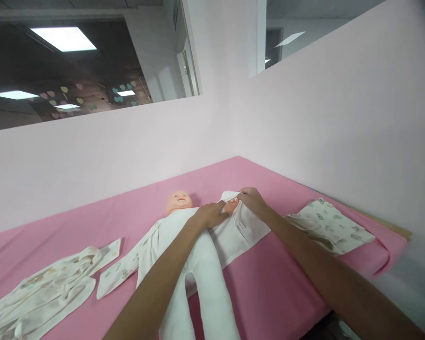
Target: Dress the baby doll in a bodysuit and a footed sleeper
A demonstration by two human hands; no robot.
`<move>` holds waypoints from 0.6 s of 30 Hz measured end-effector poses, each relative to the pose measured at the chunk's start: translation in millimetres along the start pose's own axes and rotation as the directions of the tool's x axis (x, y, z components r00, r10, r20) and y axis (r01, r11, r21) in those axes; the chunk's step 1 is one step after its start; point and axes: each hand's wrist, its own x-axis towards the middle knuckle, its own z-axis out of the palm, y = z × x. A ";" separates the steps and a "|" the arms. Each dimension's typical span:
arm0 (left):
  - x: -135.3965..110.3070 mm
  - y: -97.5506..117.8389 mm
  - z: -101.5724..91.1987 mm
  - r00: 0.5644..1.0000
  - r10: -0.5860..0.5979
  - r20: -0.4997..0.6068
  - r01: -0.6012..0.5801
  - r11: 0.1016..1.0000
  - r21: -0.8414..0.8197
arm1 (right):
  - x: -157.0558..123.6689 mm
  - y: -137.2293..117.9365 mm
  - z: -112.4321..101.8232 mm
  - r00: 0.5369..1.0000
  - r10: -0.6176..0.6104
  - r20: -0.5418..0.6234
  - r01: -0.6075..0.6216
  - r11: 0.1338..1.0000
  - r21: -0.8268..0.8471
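A baby doll in a white suit lies on its back, its head toward the wall. My left hand is closed around the doll's arm, close to its small bare hand. With bent fingers my right hand grips the edge of a white baby garment just beyond the doll's hand. This garment is spread out to the right of the doll and partly under it. Its patterned other side shows at the doll's left in the view. My left forearm hides part of the doll's body.
Everything rests on a pink sheet in the corner of two white walls. Patterned baby clothes lie at the left. A folded leaf-print cloth lies near the right edge. Windows are above the walls.
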 end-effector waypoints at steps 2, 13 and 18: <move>1.8 -0.1 1.2 1.000 -0.016 0.004 0.016 1.000 0.007 | -7.8 -7.9 1.8 0.997 -0.073 -0.041 0.069 0.995 -0.071; 0.8 -14.9 5.9 0.996 0.027 -0.088 -0.029 0.999 -0.017 | -61.5 -41.3 16.1 0.866 -0.392 0.310 0.367 0.920 0.138; -26.3 -18.5 -2.1 0.986 -0.003 -0.164 0.001 1.000 -0.015 | -79.7 -35.6 -0.1 0.875 -0.217 0.433 0.162 0.974 0.161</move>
